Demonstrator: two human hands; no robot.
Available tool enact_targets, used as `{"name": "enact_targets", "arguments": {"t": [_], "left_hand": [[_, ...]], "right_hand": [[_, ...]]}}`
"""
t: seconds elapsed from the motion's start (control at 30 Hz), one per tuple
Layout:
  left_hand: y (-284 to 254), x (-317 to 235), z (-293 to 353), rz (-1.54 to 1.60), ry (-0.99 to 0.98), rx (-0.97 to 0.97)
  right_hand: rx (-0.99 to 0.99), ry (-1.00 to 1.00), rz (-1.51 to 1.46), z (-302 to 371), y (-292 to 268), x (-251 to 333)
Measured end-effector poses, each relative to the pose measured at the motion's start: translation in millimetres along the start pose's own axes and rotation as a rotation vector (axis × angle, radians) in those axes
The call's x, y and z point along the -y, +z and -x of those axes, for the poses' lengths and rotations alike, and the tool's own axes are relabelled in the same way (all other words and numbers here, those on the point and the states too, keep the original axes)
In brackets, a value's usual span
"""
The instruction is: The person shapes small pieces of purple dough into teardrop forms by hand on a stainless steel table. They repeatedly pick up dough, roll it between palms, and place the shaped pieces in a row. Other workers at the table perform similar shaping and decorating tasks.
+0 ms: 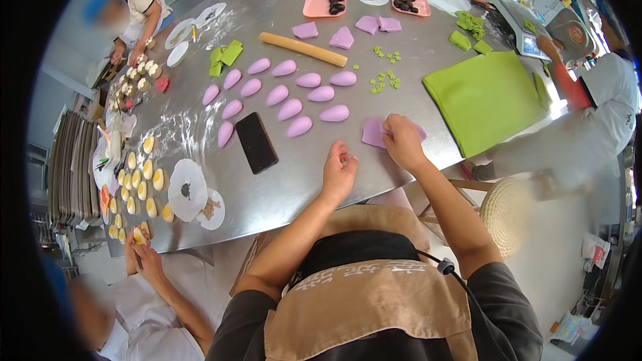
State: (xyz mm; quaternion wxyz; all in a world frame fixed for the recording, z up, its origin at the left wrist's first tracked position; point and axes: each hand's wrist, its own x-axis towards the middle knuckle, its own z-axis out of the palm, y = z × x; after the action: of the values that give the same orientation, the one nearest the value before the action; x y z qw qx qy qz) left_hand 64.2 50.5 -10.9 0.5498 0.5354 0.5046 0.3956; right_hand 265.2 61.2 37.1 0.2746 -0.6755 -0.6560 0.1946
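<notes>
Near the table's front edge, a flat sheet of purple dough (372, 133) lies under my right hand (402, 142). The fingers of that hand are bent and pinch the dough, which shows on both sides of them. Just to the left, my left hand (339, 172) hovers over the metal, its fingers curled in; whether they hold anything is hidden. Beyond both hands sit several smooth purple dough teardrops (321, 93) in loose rows. A black phone (257, 142) lies left of my left hand. Small green dough stars (384, 83) are scattered beyond my right hand.
A wooden rolling pin (303, 49) lies past the teardrops. On the right spreads a large green sheet (481, 97). Pink trays (324, 5) hold dark balls. Yellow-and-white egg shapes (136, 178) cover the left end. Co-workers stand around the table; a stool (506, 217) is at right.
</notes>
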Motion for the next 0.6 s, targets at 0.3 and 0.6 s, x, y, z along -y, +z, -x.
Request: {"name": "enact_targets", "arguments": {"t": [0.3,0.6], "left_hand": [[-29.1,-55.8,33.7,0.455,-0.306,0.406],[-32.5,-49.9,53.6,-0.084,0.453,-0.002]], "right_hand": [[0.288,0.188,-1.154,36.1,-4.3,32.3],[0.278,-0.115,-1.067,58.2,-12.8,50.8]]}}
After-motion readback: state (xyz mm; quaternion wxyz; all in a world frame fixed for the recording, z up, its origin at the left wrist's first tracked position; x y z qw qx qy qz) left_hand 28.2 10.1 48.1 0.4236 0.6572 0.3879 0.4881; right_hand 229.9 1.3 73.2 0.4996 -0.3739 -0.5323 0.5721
